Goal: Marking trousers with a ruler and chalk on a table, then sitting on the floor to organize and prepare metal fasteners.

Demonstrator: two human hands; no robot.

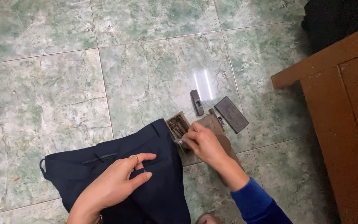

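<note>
Dark navy trousers [154, 195] lie spread on the green marbled floor tiles [54, 95]. My left hand [117, 180] rests on the cloth near a back pocket, thumb and forefinger pinching the fabric, a ring on one finger. In a blue sleeve, my right hand [204, 143] reaches into a small open brown box [178, 125] of small metal bits beside the waistband, fingertips closed on something small and thin that I cannot make out.
A dark flat lid [231, 114] and a small dark oblong piece [197, 102] lie on the tiles just beyond the box. A brown wooden cabinet [344, 124] stands at the right. Dark cloth [336, 20] lies at the top right.
</note>
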